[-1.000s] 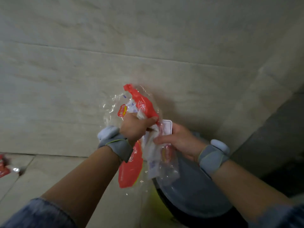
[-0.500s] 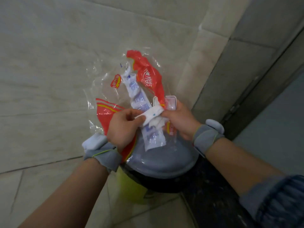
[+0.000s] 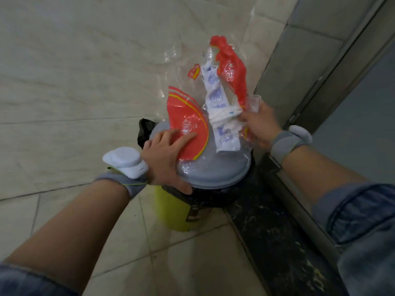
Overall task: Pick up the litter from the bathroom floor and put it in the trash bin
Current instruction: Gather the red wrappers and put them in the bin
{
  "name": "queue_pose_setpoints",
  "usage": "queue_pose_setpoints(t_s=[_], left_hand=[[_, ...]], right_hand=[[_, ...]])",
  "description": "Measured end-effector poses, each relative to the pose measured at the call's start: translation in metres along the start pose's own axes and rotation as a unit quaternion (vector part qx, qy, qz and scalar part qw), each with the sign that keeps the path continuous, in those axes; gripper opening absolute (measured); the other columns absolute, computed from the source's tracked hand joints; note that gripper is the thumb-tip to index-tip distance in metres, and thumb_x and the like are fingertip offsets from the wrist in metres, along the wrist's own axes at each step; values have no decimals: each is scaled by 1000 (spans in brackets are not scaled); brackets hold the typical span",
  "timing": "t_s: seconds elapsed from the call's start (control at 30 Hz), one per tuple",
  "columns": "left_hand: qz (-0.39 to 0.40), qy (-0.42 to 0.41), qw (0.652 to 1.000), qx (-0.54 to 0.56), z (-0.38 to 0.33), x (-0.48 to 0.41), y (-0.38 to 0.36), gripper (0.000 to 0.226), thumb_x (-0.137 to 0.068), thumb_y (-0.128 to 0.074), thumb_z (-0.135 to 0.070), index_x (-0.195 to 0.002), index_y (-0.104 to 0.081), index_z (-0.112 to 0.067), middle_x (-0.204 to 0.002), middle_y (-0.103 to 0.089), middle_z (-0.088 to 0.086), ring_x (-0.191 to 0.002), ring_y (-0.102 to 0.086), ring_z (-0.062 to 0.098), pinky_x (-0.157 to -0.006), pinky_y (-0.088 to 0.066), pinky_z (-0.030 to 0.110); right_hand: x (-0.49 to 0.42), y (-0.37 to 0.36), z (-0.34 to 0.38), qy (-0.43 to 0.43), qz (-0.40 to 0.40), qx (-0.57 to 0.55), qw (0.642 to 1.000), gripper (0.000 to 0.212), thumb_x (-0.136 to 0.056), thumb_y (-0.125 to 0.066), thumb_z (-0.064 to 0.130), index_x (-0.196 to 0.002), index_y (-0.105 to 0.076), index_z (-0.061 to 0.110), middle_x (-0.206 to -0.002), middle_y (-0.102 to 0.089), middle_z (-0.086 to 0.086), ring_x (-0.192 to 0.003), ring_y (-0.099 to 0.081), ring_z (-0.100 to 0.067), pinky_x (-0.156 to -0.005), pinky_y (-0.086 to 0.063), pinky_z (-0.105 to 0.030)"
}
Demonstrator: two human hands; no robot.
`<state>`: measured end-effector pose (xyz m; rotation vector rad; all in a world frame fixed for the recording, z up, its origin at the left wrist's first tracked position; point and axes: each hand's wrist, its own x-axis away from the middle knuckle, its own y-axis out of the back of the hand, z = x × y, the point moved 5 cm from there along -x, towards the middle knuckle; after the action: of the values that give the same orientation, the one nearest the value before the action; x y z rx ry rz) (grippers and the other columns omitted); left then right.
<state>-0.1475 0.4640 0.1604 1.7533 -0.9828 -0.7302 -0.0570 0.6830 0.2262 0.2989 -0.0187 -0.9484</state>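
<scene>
The yellow-green plastic trash bin with its black liner bag stands closed under a round grey lid, so the job right now is getting that lid up without losing the litter. The left hand lies spread over the near-left part of the bin's lid. Its fingers are straight and press on the red-printed end of a clear crinkly plastic wrapper, and its thumb is down at the rim; whether the thumb is hooked under the rim cannot be told. The right hand, above the far-right edge of the bin, is closed round the bunched litter: the wrapper's neck, a white strip with blue print and a crumpled white tissue. Most of that bundle stands above the bin, but the wrapper's lower end is draped on the lid. To do this well, the right hand should probably raise the bundle first, so the film comes off the lid and out from under the left fingers. The left hand can then tip the lid up from its near-left rim. Thin film tends to cling and spring back, so it likely needs pushing down inside the liner before the right hand lets go. The small tissue could slip free and land beside the bin.
</scene>
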Motion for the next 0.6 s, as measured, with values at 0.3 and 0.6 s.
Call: queue_pose_setpoints(t_s=[0.3, 0.6], left_hand=[[-25, 8, 999, 27, 7, 0, 4, 123, -37, -76, -70, -138, -7, -58, -152, -18, -4, -139, -14, 21, -110, -24, 49], [-211, 16, 895, 393, 3, -17, 63, 96, -38, -77, -60, -125, -46, -34, -121, -52, 1, -109, -56, 13, -101, -48, 37]], right_hand=[[0, 56, -11, -55, -33, -70, 995, 30, -80, -54, -1, -107, -58, 13, -46, -55, -3, -24, -43, -12, -28, -30, -13], [9, 68, -1, -74, 149, -232, 958, 32, -87, -41, -2, -107, -61, 15, -78, -73, -4, -72, -71, -18, -66, -60, -29]])
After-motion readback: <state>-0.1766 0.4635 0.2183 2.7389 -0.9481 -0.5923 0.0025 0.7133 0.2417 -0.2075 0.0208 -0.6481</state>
